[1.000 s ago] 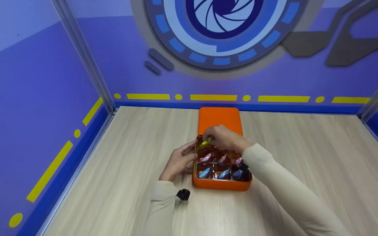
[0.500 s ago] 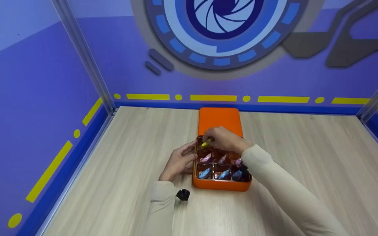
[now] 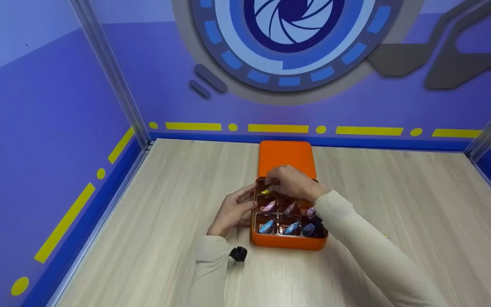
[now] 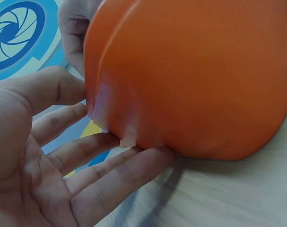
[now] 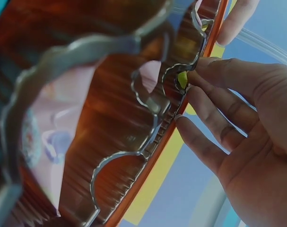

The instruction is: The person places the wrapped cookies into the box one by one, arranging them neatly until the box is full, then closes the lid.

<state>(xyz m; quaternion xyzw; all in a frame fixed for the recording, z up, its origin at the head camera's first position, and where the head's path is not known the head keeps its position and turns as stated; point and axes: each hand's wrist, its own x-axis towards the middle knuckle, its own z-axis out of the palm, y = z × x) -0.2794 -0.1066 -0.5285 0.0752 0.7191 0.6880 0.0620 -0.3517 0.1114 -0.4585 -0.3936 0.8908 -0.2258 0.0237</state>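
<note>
Orange rectangular tin point(image 3: 288, 243) with 9 compartments, yellow wrapped candy point(image 3: 266, 191) pinched by right hand point(image 3: 290, 182), 3 pink, 3 blue, left hand point(image 3: 232, 209) spread flat against tin's side, orange lid point(image 3: 287, 155) behind.

Free room and obstacles. My left hand point(image 3: 232, 209) blocks the box point(image 3: 288, 242) at 9 o'clock; my right hand point(image 3: 290, 182) covers its far row. The lid point(image 3: 287, 155) closes 12 o'clock. Bare table point(image 3: 399, 192) lies open at 3 and 6 o'clock. Walls point(image 3: 36, 128) bound 9 and 12 o'clock.
</note>
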